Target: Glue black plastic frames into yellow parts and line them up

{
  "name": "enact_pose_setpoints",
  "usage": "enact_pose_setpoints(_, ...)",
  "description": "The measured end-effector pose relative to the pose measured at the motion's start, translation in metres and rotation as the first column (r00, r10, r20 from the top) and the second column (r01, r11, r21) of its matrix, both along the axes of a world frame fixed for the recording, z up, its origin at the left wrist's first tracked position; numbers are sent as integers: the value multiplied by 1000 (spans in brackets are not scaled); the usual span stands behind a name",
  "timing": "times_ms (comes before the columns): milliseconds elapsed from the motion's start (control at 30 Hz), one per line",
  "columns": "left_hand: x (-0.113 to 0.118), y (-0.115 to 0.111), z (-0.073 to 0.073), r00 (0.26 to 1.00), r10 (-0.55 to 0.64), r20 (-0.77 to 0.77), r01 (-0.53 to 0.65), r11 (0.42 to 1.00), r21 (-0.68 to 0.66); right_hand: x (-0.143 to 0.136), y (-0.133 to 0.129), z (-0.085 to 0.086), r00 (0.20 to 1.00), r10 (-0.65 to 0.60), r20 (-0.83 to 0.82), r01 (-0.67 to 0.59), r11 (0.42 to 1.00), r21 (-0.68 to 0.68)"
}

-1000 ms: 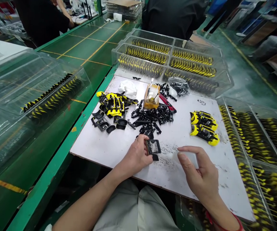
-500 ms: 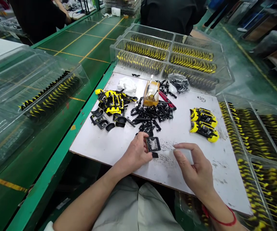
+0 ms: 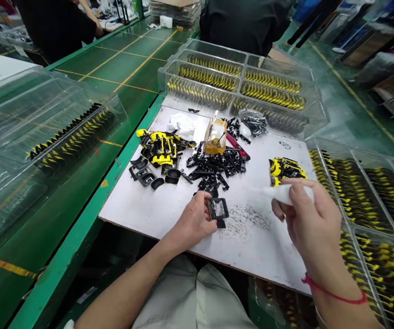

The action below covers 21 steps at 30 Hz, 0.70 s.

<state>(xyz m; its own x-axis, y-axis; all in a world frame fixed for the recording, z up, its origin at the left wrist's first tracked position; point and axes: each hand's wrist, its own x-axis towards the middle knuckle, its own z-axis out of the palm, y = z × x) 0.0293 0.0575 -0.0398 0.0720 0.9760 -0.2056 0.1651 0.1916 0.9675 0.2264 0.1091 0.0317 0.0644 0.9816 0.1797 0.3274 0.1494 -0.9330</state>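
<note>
My left hand (image 3: 197,217) pinches a small black square frame (image 3: 218,208) above the white board, near its front edge. A white tapered bottle (image 3: 281,193) is gripped in my right hand (image 3: 306,214), its blurred tip pointing left. Behind that hand lie yellow-and-black assembled parts (image 3: 288,167), partly hidden. A heap of small black parts (image 3: 217,160) spreads over the middle of the board, beside an amber container (image 3: 215,137) with a metal tool in it. More yellow-and-black parts (image 3: 162,148) and black curved pieces (image 3: 157,183) lie at the left of the board.
The white board (image 3: 131,210) carries dark specks. Clear trays of yellow-black parts stand behind it (image 3: 241,82), at the right (image 3: 364,178) and at the left on the green surface (image 3: 111,107). A bag of black parts (image 3: 253,122) lies at the back. People in dark clothes are beyond.
My right hand has moved right and turned, so the white bottle now shows clearly and some yellow-black parts are covered. My left hand has barely moved with the black frame.
</note>
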Motion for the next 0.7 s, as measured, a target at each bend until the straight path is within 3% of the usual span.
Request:
enact_pose_setpoints(67,0,0,3,1000,6,11,-6,1000,-21,-2,25,3,993,13,-114,-25,994,-104)
enact_pose_setpoints(167,2,-1,5,999,30,17,-30,998,-50,-12,63,7,992,44,-118,-65,982,-178)
enact_pose_setpoints(300,7,-1,-2,998,61,28,-59,997,-56,-34,109,5,977,206,44,-201,974,-101)
enact_pose_setpoints(433,9,0,-5,996,68,53,-66,997,-46,-61,145,-10,956,202,214,-213,977,30)
enact_pose_setpoints(567,9,0,-2,995,73,62,-68,995,-77,-83,157,-17,934,190,302,-236,964,124)
enact_pose_setpoints(700,8,0,-4,995,79,62,-75,995,-62,-84,135,-2,941,55,333,-148,954,261)
